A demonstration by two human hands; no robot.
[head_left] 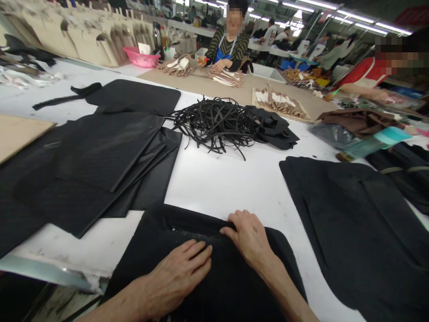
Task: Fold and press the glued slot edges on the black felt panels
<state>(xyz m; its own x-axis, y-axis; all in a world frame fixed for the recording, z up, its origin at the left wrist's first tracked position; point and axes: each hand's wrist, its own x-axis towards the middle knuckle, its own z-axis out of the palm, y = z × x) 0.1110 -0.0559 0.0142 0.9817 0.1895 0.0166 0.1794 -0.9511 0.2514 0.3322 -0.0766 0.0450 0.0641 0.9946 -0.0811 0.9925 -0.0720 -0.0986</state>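
A black fabric panel (pixel 228 273) with rounded corners lies in front of me at the near edge of the white table. My left hand (pixel 181 273) rests flat on it, fingers stretched out just below a slot-like strip near its far edge. With thumb and fingers, my right hand (pixel 246 235) pinches the folded far edge of the same panel. To the right lies a stack of similar black panels (pixel 355 223). On the left, black sheets (pixel 110 147) overlap in a loose pile.
Beyond the panel sits a tangled heap of thin black strips (pixel 217 123). A teal-capped bottle (pixel 372 143) lies at the right. A pink basket (pixel 142 57) and cream bags (pixel 87 40) stand at the back left. A person in a blue apron (pixel 224 51) works across the table.
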